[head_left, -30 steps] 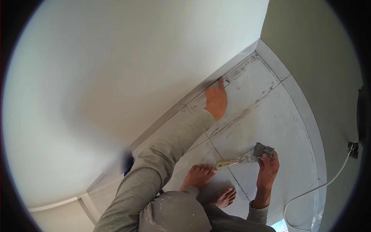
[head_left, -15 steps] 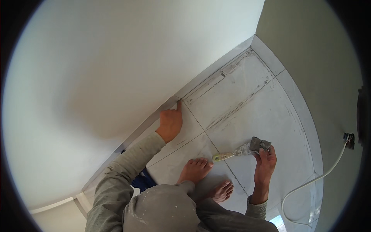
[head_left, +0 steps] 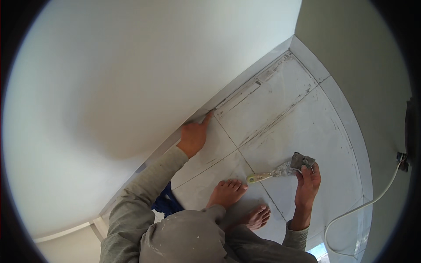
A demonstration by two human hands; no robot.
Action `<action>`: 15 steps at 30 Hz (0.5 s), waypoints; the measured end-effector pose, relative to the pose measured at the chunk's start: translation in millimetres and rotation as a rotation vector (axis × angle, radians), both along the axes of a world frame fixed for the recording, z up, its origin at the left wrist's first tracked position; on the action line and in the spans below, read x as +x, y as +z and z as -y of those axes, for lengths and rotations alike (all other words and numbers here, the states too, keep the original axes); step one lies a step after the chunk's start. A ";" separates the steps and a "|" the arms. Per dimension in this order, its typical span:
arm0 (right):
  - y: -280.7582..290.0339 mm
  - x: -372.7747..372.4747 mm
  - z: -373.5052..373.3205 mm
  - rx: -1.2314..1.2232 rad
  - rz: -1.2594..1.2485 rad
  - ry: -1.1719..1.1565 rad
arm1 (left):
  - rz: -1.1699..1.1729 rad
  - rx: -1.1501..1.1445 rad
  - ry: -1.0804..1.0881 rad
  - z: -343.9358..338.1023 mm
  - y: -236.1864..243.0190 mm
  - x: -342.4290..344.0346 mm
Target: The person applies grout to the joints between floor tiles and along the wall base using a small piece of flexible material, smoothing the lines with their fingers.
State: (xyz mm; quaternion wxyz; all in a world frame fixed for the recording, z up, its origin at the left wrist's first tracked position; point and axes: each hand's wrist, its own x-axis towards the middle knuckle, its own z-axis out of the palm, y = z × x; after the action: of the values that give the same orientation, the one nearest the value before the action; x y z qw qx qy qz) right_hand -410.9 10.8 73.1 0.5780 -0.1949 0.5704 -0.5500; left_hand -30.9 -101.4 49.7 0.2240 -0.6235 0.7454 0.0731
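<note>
Beside the skirting board (head_left: 245,83), left hand (head_left: 193,136) points one finger along it; right hand (head_left: 308,182) grips putty knife (head_left: 280,171), handle pointing leftward.

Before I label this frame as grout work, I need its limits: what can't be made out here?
- Head view: the putty knife blade tip is covered by a grey lump and the right hand.
- The left hand fingertip hides the spot it presses at the baseboard.
- The white cable runs off the lower edge.
- The blue thing is mostly behind the grey sleeve.
</note>
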 end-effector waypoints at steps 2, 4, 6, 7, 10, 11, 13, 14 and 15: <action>3.7 2.1 -0.9 -0.009 0.005 -0.001 | 0.037 0.024 0.002 -8.1 -4.8 12.4; 5.5 3.3 -4.4 -0.017 0.003 0.004 | 0.057 0.056 0.005 -4.1 -0.5 -0.7; 1.1 1.5 -10.4 0.019 -0.012 0.006 | -0.127 -0.105 -0.012 10.4 1.4 -23.4; -1.5 2.5 -12.4 0.047 -0.016 0.016 | -0.120 -0.101 -0.006 19.3 -2.3 -32.8; -2.4 -2.0 -15.5 0.072 -0.026 0.022 | -0.099 -0.209 -0.086 42.4 -12.7 -49.8; -5.1 1.6 -16.6 0.087 -0.015 0.038 | -0.066 -0.213 -0.081 36.8 -19.3 -42.9; -6.7 4.8 -15.4 0.076 -0.002 0.043 | -0.040 -0.199 -0.074 22.8 -23.5 -34.0; -6.6 4.8 -15.4 0.094 -0.009 0.044 | -0.048 -0.127 -0.039 16.2 -18.4 -25.5; -4.6 6.1 -13.6 0.072 -0.007 0.031 | -0.050 -0.065 -0.009 12.6 -9.7 -16.1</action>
State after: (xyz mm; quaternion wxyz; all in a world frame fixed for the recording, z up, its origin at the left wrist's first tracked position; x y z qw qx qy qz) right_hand -404.8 24.4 68.5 0.5912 -0.1846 0.5888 -0.5194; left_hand -46.9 -114.0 39.9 0.1855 -0.6252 0.7554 0.0634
